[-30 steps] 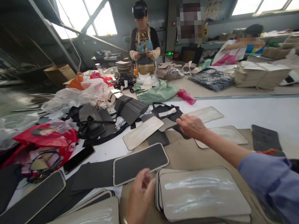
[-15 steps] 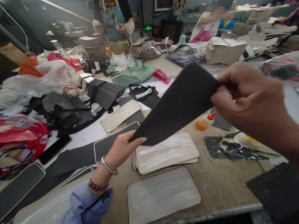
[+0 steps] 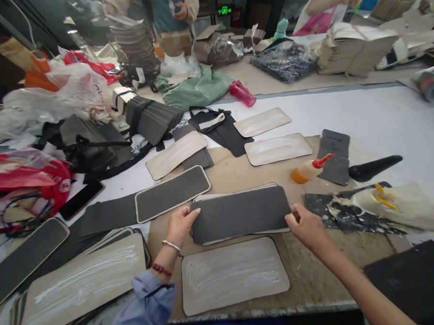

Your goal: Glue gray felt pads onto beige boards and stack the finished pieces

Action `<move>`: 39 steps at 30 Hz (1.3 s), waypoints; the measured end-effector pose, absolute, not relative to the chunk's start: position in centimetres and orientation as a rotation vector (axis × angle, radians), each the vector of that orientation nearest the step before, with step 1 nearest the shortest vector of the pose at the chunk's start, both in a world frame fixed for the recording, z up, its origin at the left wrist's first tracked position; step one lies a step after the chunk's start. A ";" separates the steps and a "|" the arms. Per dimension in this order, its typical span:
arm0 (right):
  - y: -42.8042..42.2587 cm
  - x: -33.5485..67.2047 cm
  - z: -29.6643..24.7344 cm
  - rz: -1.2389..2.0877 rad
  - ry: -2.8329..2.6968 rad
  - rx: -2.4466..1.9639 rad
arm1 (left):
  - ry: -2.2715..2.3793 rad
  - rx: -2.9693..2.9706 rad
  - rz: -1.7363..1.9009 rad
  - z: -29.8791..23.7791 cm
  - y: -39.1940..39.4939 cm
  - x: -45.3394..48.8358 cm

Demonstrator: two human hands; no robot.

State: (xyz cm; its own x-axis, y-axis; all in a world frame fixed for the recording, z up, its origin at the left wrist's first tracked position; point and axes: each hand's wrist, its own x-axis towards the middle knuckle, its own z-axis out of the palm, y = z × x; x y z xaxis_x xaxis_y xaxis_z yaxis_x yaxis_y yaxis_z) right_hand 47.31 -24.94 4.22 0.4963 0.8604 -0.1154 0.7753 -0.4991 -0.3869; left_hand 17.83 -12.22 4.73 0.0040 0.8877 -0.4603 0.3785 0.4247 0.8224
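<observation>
Grey and flat, a panel [image 3: 239,213] spans the gap between your hands in the head view, over a stack [image 3: 236,191] whose pale edges show along its far and near sides; whether the two touch, you cannot tell. Your left hand [image 3: 179,226] pinches the panel's left end, thumb on top. Your right hand [image 3: 308,226] pinches its right end, thumb and curled fingers meeting at the edge. Nearer you, a beige sheet [image 3: 235,275] streaked with white lies on the desk [image 3: 317,269]. To its left sits a pile [image 3: 88,276], its top beige and streaked too. Beyond your left hand, a pale-rimmed piece [image 3: 173,194] lies slanted, with a phone [image 3: 81,199] farther left. Past your right hand, a red-tipped bottle [image 3: 298,174] is near a black object [image 3: 375,168]. Farther off, a pink tumbler [image 3: 242,93] rests just beside a green cloth [image 3: 194,88]. Across the desk, a co-worker [image 3: 167,17] stands near a tall heap [image 3: 130,41].
</observation>
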 end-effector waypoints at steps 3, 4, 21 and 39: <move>-24.5 47.2 3.7 0.373 -1.455 -2.605 | 1.808 1.454 0.458 3.4 -11.6 18.4; -24.3 47.0 3.5 0.368 -1.460 -2.659 | 1.846 1.516 0.419 3.2 -11.5 18.6; -24.2 47.3 1.9 0.410 -1.287 -2.702 | 1.913 1.585 0.301 3.7 -12.4 19.6; -24.0 47.6 2.8 0.489 -1.425 -2.736 | 1.948 1.473 0.644 2.8 -14.2 18.6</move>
